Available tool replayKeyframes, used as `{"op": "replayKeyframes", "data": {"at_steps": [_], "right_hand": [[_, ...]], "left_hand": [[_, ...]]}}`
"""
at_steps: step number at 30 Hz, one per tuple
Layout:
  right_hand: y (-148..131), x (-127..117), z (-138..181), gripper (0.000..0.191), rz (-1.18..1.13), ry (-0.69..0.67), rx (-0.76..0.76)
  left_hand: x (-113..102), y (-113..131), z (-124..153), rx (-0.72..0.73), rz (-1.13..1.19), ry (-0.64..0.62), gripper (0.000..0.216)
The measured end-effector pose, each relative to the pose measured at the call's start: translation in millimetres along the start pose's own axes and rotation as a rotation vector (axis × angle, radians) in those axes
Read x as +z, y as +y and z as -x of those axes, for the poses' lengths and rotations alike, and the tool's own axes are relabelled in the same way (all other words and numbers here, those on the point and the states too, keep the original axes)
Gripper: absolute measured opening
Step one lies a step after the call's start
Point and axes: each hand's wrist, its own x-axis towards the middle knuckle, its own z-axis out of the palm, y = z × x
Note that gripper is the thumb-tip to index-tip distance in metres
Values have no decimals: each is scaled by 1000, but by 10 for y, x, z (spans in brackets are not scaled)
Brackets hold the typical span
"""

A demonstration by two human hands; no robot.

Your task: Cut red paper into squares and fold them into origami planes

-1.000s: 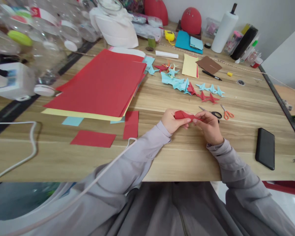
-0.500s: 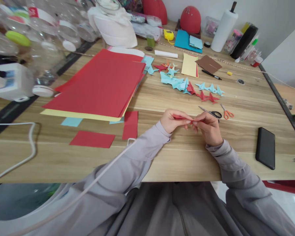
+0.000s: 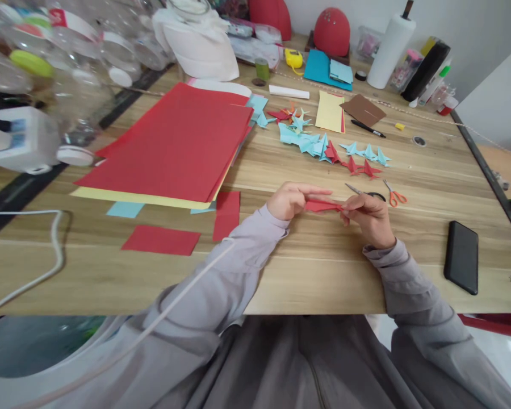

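Red folded paper piece (image 3: 322,205), centre frame over the wooden table (image 3: 323,272): light, thin, prob. creases easily. We pinch it w/ left hand (image 3: 287,200) & right hand (image 3: 368,218) at opposite ends; edges grip best.

Your left hand (image 3: 290,200) and right hand (image 3: 368,215) pinch the two ends of a narrow folded red paper (image 3: 322,205) just above the wooden table (image 3: 323,267). Just behind your right hand lie black-handled scissors (image 3: 368,195) and small orange-handled scissors (image 3: 394,195). Folded blue and red paper shapes (image 3: 323,149) sit farther back. A stack of red sheets (image 3: 174,142) lies to your left, a black phone (image 3: 462,257) to your right.
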Motion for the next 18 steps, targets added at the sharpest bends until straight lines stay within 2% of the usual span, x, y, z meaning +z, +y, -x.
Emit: {"op": "replayKeyframes", "data": {"at_steps": [2,5,8,13,18], "right_hand": [[-4,-15,0,13,98,-96,-10],[-20,-8,-8,15,267,-258,-98],[-43,7,-19,18,399,-351,-193],[-47,11,-8,17,461,-352,-257],[-42,26,22,13,502,-256,-242]], "left_hand": [[-35,28,-4,-2,-46,14,26],[-1,29,21,-11,-302,23,26],[62,-7,43,22,-505,-14,23],[92,-44,40,79,-590,-10,17],[123,-29,74,123,-627,24,14]]}}
